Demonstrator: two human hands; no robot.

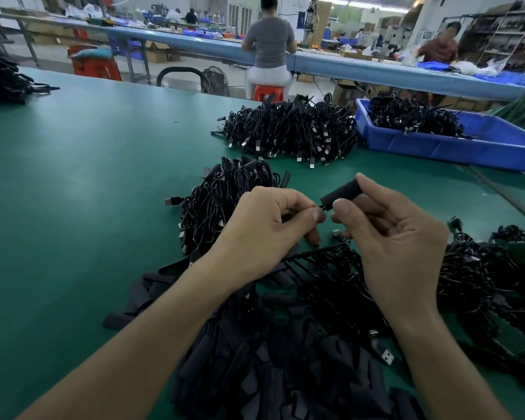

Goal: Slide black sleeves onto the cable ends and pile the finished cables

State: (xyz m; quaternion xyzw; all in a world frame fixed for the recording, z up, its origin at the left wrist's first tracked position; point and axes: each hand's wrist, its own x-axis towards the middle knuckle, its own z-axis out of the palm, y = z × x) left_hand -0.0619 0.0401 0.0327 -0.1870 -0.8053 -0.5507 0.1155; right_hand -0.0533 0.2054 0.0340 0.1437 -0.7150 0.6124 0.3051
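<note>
A green bench (88, 177) carries a blue bin (467, 147) of cables at the far right, a large cable pile (291, 131) beside it, and a heap of loose sleeves (270, 359) nearest the person. Above the heap, the left hand (261, 225) pinches a cable end (322, 206) between thumb and forefinger. The right hand (391, 237) grips a black sleeve (343, 192), whose mouth meets that end.

You had two hands up, the left hand (264, 228) and the right hand (397, 237), with one black sleeve (343, 192) and one cable (321, 206) pinched between them. One blue bin (455, 147) sat on the worktop (88, 177). Cable heaps numbered four: the middle heap (225, 195), the far heap (291, 131), the bin heap (412, 116) and the right heap (473, 274). The loose sleeves (270, 359) were too many to count.
</note>
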